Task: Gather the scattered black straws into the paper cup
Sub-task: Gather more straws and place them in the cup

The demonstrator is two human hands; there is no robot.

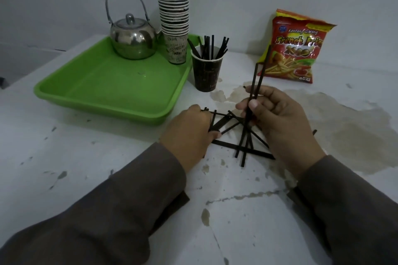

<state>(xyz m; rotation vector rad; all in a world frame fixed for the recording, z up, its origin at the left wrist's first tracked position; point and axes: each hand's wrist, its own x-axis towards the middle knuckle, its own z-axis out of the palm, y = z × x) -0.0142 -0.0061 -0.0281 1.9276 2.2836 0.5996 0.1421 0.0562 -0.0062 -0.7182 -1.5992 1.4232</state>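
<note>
Right hand point(277, 118): pinching two black straws point(257, 79) upright, long axis near vertical, paper cup point(206, 73) up and left beyond it, nearer this hand; left hand point(189, 133): fingers curled onto the crossed straws on the table point(234, 135).

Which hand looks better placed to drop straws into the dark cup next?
Probably the right hand: it already holds two black straws upright, their tips pointing up, near the paper cup. The left hand lies low on the scattered straws.
</note>
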